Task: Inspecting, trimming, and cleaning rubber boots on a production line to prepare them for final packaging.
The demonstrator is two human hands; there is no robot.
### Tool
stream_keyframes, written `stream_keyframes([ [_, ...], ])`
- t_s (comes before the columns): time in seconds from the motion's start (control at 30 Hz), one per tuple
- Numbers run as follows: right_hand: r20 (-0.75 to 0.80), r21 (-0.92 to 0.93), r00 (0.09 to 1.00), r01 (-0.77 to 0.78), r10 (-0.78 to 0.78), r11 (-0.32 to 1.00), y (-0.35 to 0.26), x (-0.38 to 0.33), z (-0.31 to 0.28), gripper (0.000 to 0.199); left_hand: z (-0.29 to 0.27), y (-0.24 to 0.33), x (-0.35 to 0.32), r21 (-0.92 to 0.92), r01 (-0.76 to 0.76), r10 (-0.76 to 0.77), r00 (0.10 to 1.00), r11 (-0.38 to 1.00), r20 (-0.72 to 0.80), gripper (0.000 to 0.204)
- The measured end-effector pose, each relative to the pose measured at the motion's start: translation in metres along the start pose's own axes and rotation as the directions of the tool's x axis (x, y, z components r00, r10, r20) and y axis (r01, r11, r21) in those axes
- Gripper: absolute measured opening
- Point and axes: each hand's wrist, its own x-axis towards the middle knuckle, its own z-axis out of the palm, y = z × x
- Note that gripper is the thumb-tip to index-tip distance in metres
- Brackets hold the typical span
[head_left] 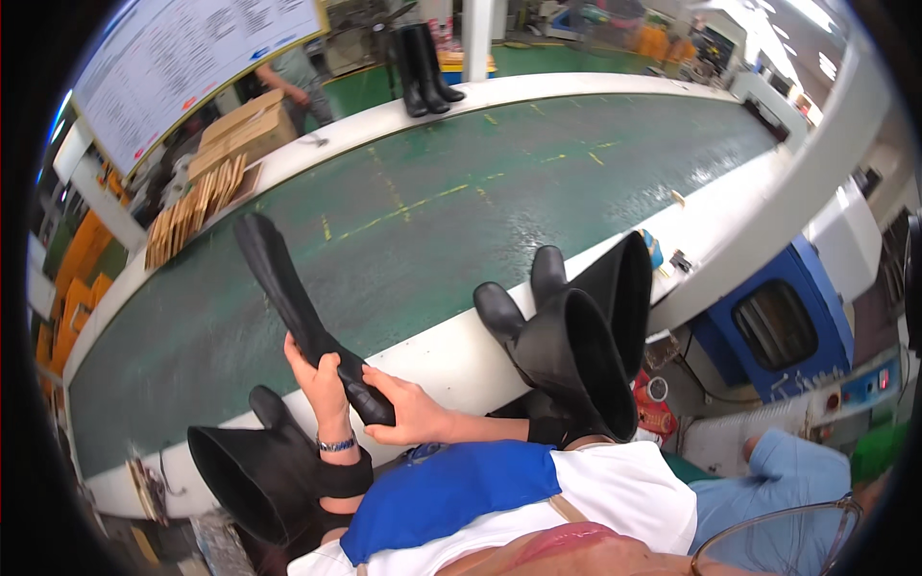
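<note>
Two hands [415, 409] on one boot [294, 296]

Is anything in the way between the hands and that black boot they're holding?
Nothing that I can see: the left hand and right hand both touch the black boot directly.

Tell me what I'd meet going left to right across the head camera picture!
Brown sheets → the held black boot → upright black boots → two wide-topped black boots → a blue machine with a window.
</note>
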Motion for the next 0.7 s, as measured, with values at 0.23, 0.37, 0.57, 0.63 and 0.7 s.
stream_keyframes([
  [0.23,0.082,0.472,0.966,-0.255,0.246,0.844,0.05,0.153,-0.032,0.034,-0.015,0.0,0.004,0.055,-0.045,0.042,0.998,0.997,0.055,0.071],
  [0.37,-0.056,0.437,0.865,-0.428,0.499,0.791,0.113,0.291,-0.042,0.046,-0.013,0.004,0.004,0.078,-0.013,0.012,1.0,0.997,0.007,0.069],
  [0.57,-0.056,0.449,0.738,-0.583,0.673,0.677,0.193,0.41,-0.044,0.031,-0.018,-0.004,0.012,0.1,0.055,-0.041,0.99,0.994,-0.136,0.07],
  [0.63,-0.051,0.267,0.743,-0.634,0.667,0.726,0.208,0.428,-0.033,0.041,-0.019,0.004,0.014,0.122,0.075,-0.056,0.987,0.99,-0.149,0.069],
  [0.7,-0.047,0.213,0.718,-0.672,0.694,0.709,0.23,0.447,-0.044,0.033,-0.012,0.006,0.017,0.098,0.089,-0.07,0.98,0.991,-0.184,0.067],
])
